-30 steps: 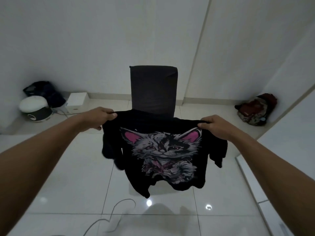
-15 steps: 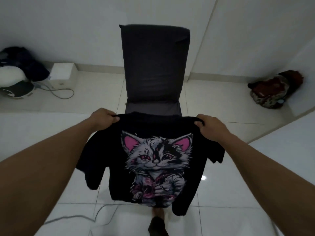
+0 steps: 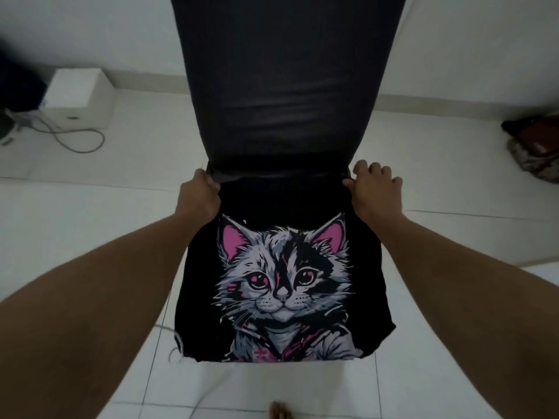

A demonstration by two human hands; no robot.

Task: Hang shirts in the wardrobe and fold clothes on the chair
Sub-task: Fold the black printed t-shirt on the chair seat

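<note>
A black T-shirt [image 3: 284,282] with a grey and pink cat print lies spread over the seat of a dark grey chair [image 3: 284,86], print facing up, its lower part draping over the seat's front edge. My left hand [image 3: 199,193] grips the shirt's top left corner at the back of the seat. On the other side, my right hand [image 3: 370,189] pinches the top right corner with thumb and fingers, next to the backrest. The seat itself is hidden under the shirt.
A white box [image 3: 78,96] with a grey cable [image 3: 81,143] sits on the tiled floor at the left wall. A dark red bundle of cloth [image 3: 535,149] lies at the far right. My bare toes [image 3: 279,411] show at the bottom edge.
I have stepped up to the chair and brought the shirt down from mid-air onto the seat. Both hands still hold its shoulders, now at the back of the seat.
</note>
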